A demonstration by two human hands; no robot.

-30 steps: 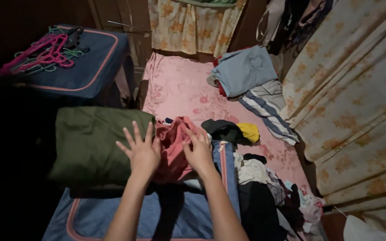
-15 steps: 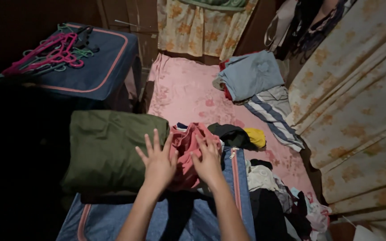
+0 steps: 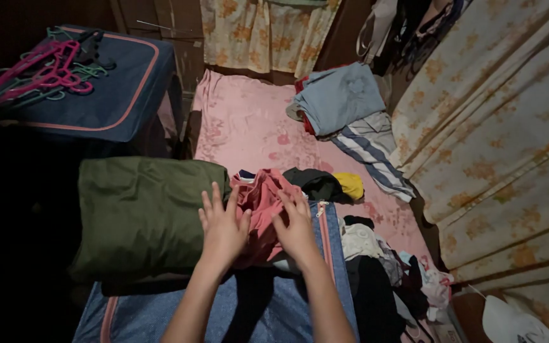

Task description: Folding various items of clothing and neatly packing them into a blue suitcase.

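A pink bed sheet [image 3: 249, 127] is lying over the bed, with flowered curtains [image 3: 509, 127] hanging down its right side. At the near end a blue fabric box [image 3: 274, 305] with pink piping is sitting, and a second dark blue box [image 3: 109, 95] is standing further back on the left with pink and green hangers [image 3: 39, 73] lying on top.

A big folded green cloth [image 3: 141, 213] is resting on the left part of the near box. Far back on the sheet, a folded light blue garment [image 3: 341, 95] is lying on a striped one [image 3: 373, 149].

The red garment [image 3: 258, 213] is lying bunched on top of the near box, just right of the green cloth. Its long side is running away from the person, toward the far end of the bed. Both hands are pressing down on it with fingers spread flat, not closing around anything. The left hand [image 3: 222, 228] is touching its left edge, right where it is meeting the green cloth. The right hand [image 3: 297, 230] is lying on its right part, near the box's zipper. Both hands are about equally close.

Small dark and yellow clothes [image 3: 332, 184] are lying just behind it, and a loose heap of mixed clothes [image 3: 382, 267] is spilling off to the right.
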